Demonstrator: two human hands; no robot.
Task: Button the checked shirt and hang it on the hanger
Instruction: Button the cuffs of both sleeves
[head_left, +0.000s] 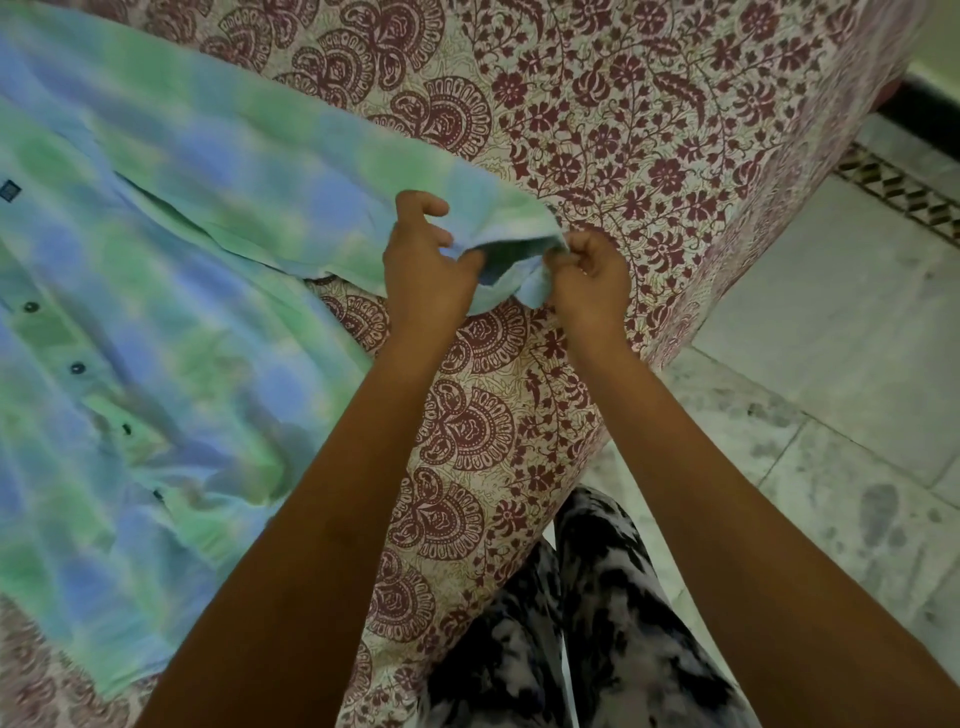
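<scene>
Where the frame comes nearest, black-and-grey mottled trousers (597, 623) at lower centre, soft and blotchy in print, standing just beside the bed edge. To the right, pale marble floor tiles (831, 426) with grey veining and dark scuffs; farther right, a patterned tile border (904, 192) in dark diamonds. Rising from the near edge, two bare forearms crossing over the bedsheet (649, 104), a cream cotton cloth block-printed with maroon paisley fans and flower vines, draped over the rounded mattress corner.

Spread flat over the left half of the bed, the checked shirt (156, 291), thin and slightly creased, in washed blue and green squares, blurred in places. Down its near-left front, a row of dark round buttons (77, 368) along the placket. At far left, a small dark square label (9, 190), its writing too small to read.

At mid-scene, the sleeve cuff (511, 249) lifted off the sheet and stretched between both hands. Left hand (423, 270) gripping the cuff's left side, thumb tucked under the cloth, fingers loosely curled above and partly spread. Right hand (589, 273) closed into a tight pinch on the cuff's right corner, fingertips pressed together on the fabric. Beyond the hands, only more patterned sheet running to the far edge.
</scene>
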